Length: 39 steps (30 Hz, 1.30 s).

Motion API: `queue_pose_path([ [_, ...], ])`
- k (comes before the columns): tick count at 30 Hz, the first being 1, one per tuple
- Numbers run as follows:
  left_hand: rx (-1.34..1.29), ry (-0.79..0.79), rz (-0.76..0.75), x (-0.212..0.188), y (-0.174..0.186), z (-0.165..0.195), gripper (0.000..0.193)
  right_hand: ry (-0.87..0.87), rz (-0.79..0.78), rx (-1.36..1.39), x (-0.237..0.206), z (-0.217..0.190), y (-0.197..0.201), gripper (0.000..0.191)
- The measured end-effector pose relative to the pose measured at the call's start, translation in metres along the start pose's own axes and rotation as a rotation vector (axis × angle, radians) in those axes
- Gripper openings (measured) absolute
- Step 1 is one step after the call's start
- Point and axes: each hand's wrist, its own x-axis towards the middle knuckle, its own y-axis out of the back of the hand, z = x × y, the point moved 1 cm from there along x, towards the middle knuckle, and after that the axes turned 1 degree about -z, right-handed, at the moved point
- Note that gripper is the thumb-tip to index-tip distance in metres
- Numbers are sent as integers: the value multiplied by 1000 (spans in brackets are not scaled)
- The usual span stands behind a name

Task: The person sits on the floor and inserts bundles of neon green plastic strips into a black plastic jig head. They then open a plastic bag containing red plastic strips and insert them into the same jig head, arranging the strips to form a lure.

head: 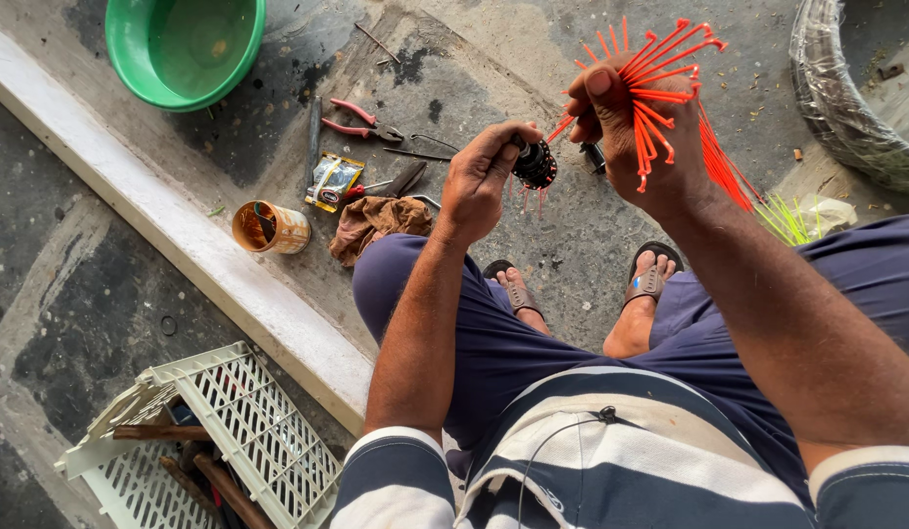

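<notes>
While both hands work above the knees, a black hub [535, 164] hangs between them.
Left hand [479, 181] pinches the hub; right hand [636, 127] clutches orange spokes [670, 88]; pliers [361, 122] lie beside a green basin [185, 49].

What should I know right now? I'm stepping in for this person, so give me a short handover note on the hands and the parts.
Left hand: grips a small black hub.
Right hand: holds a bundle of orange spokes, one reaching to the hub.
Done: several short orange ends already hang from the hub.
Left: most spokes remain in the bundle.
Nearby on the ground: red-handled pliers, open tin, brown rag, green basin.
</notes>
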Motion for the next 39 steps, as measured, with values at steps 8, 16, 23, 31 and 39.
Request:
queue_pose_path([
  [8, -23, 2, -2, 0, 0, -3, 21, 32, 7, 22, 0, 1, 2, 34],
  [16, 35, -9, -20, 0, -3, 1, 20, 383, -101, -569, 9, 12, 6, 23],
  [23, 85, -31, -8, 0, -2, 9, 20, 111, 11, -304, -7, 29, 23, 28],
  [31, 264, -83, 36, 3, -4, 13, 20, 38, -45, -205, -29, 15, 41, 42],
  [39, 247, -125, 161, 4, -3, 4, 21, 28, -16, 74, -40, 12, 42, 41],
])
